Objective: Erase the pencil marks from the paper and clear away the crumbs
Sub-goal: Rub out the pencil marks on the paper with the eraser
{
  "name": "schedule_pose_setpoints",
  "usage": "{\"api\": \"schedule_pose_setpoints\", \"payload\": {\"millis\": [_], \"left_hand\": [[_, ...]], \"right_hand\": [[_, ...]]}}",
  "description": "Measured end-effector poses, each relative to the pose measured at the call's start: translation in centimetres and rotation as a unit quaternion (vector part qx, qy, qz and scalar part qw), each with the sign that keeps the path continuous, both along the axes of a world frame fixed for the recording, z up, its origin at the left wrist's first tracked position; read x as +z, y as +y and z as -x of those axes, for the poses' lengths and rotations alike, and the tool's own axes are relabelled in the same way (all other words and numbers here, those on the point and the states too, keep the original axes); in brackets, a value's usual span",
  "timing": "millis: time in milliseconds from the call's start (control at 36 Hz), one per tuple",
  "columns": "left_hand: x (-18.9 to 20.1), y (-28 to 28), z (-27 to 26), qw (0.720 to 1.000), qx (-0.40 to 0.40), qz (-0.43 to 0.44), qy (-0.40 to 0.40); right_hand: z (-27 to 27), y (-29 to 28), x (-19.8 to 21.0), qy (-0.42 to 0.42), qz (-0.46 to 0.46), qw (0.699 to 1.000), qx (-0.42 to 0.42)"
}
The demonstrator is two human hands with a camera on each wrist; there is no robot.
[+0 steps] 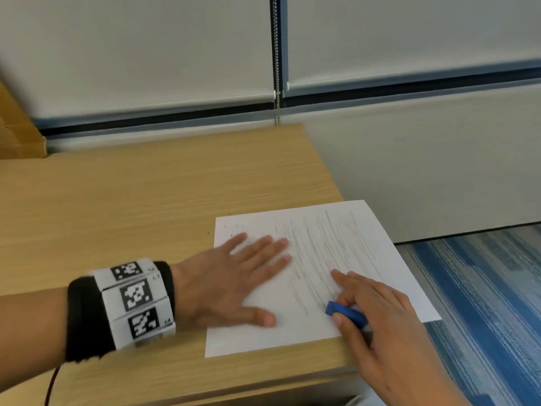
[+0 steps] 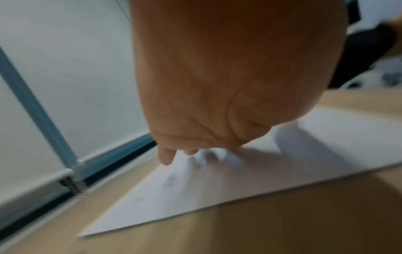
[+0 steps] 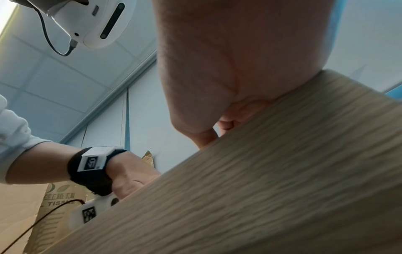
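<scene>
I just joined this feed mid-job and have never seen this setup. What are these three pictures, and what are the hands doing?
There is no robot: a person works with bare hands and wears three cameras. The head view looks down at a wooden desk from above. The other two views come from cameras strapped to each wrist, looking along the hand. On the desk lies a sheet of paper covered with pencil marks. The left hand lies flat on the paper, holding it steady. The right hand pinches a blue eraser on the marks. The right wrist view sits low, below the desk edge.
</scene>
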State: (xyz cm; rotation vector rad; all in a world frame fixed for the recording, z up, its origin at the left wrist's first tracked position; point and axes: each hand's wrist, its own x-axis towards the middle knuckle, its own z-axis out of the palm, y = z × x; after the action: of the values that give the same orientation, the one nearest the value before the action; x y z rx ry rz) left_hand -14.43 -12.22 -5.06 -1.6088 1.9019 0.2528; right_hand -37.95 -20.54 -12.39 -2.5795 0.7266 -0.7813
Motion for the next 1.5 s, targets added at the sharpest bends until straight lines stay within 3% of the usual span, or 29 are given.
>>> {"api": "schedule_pose_setpoints", "payload": {"millis": [111, 278, 333, 472, 528, 611, 806, 861, 944, 1000, 1194, 1500], "left_hand": [[-0.8, 0.6, 2.1, 0.997, -0.061, 0.0, 0.037], [-0.3, 0.2, -2.2, 0.995, 0.096, 0.007, -0.017], [0.0, 0.2, -2.5, 0.994, 0.104, 0.006, -0.025], [-0.3, 0.4, 1.8, 0.996, -0.052, 0.008, 0.074], [-1.1, -0.1, 2.6, 0.991, -0.071, 0.002, 0.115], [-1.6, -1.3, 1.5, 0.99, -0.04, 0.014, 0.133], [-0.6, -2.5, -2.8, 0.983, 0.169, 0.028, 0.069], [-0.6, -2.2, -2.3, 0.986, 0.144, 0.04, 0.073], [-1.2, -1.4, 0.1, 0.992, 0.028, 0.032, 0.12], [-1.6, -0.8, 1.1, 0.989, -0.008, 0.018, 0.144], [1.5, -1.4, -2.8, 0.989, 0.133, 0.002, 0.068], [0.6, -3.3, -3.7, 0.971, 0.201, 0.068, 0.113]], "right_hand": [[0.0, -0.1, -0.3, -0.005, 0.007, 1.0, -0.001], [0.2, -0.1, -0.4, 0.009, -0.001, 1.0, 0.001], [0.2, 0.0, -0.3, 0.007, -0.002, 1.0, 0.001], [0.1, 0.1, -0.1, 0.011, -0.003, 1.0, 0.002], [0.1, 0.1, 0.0, 0.015, 0.002, 1.0, 0.0], [0.2, 0.0, 0.0, 0.02, 0.005, 1.0, 0.004], [0.2, 0.0, -0.2, 0.017, 0.008, 1.0, -0.004], [0.2, 0.1, -0.1, 0.018, 0.002, 1.0, -0.005], [0.2, 0.1, 0.0, 0.019, -0.004, 1.0, -0.001], [0.2, 0.1, 0.2, 0.023, -0.008, 1.0, 0.002], [0.1, 0.2, 0.3, 0.038, -0.019, 0.999, -0.008], [-0.4, 0.0, 2.1, 0.079, 0.002, 0.997, -0.004]]}}
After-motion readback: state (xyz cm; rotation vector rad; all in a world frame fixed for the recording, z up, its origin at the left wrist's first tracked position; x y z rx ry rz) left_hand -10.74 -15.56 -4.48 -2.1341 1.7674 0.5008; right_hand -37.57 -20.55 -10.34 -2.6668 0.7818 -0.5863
